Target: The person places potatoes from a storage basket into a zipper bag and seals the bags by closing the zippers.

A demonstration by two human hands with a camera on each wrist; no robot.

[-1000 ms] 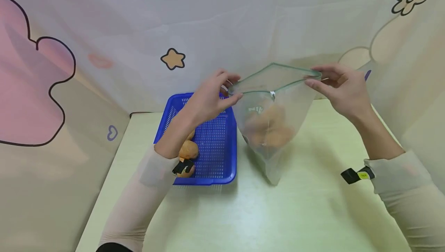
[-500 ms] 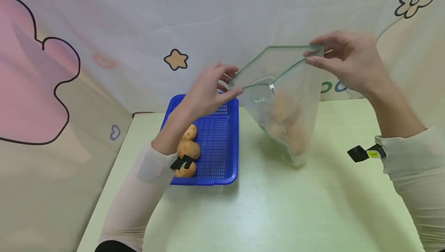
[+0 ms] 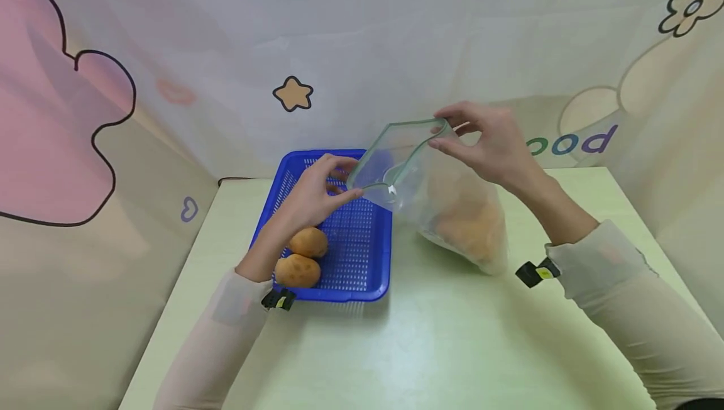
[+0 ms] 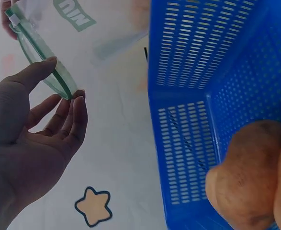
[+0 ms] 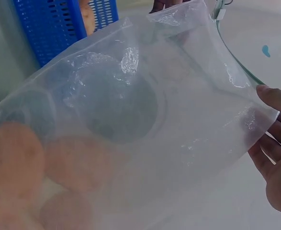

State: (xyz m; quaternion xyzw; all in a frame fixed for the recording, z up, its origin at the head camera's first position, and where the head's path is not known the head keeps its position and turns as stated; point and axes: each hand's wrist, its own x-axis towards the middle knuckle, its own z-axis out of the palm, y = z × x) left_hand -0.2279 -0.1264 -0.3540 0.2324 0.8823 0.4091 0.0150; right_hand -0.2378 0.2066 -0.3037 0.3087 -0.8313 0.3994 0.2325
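Note:
A frosted zip bag (image 3: 415,199) with a green-edged mouth and a white slider (image 3: 392,190) hangs between both hands, tilted, its mouth open toward the left. Potatoes (image 3: 466,227) show blurred through its plastic, bunched in the lower right end near the table. My left hand (image 3: 311,193) holds the mouth's left corner between thumb and fingers, above the blue basket (image 3: 386,259). At the mouth's upper right corner, my right hand (image 3: 494,143) pinches the rim. Inside the basket, potatoes (image 3: 298,270) lie along the left side, partly hidden by my left hand and wrist.
A pale green table (image 3: 418,347) carries the basket. Behind it hangs a printed cloth (image 3: 351,39), close to the table's back edge. In the left wrist view, the basket's slotted wall (image 4: 183,148) stands beside my left hand.
The bag's mouth has swung left and down over the basket's edge. My right hand rose, then came down and left. The left hand has dropped slightly to the left, still holding the bag.

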